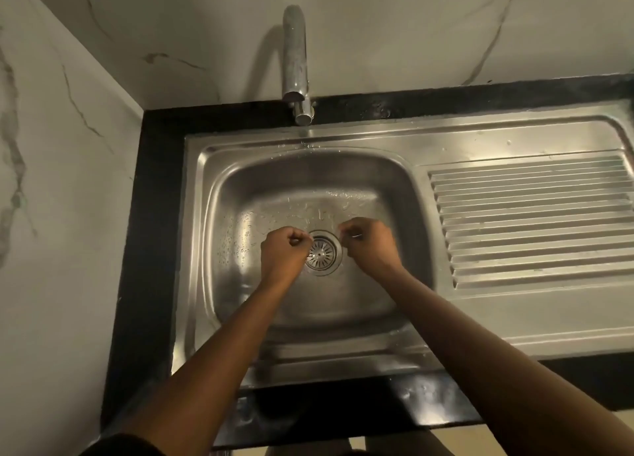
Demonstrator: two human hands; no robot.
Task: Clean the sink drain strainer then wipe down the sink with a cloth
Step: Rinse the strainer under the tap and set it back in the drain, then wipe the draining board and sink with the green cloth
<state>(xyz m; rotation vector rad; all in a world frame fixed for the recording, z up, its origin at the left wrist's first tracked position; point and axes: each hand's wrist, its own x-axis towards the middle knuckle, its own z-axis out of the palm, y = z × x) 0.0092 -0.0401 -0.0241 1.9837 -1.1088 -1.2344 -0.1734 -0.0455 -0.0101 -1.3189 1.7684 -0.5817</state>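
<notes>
Early stage: strainer (321, 252) still seated in sink (404, 250) drain. Left hand (283, 250) and right hand (368, 241) both curled closed, empty-looking, flanking it. No cloth visible; wipe-down pending.

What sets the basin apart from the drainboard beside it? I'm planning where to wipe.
The basin is deep and smooth-walled; the drainboard is shallow and ribbed. The basin holds the drain strainer; the drainboard has no drain. Water droplets are plain in the basin, few on the drainboard. Both are stainless steel.
</notes>
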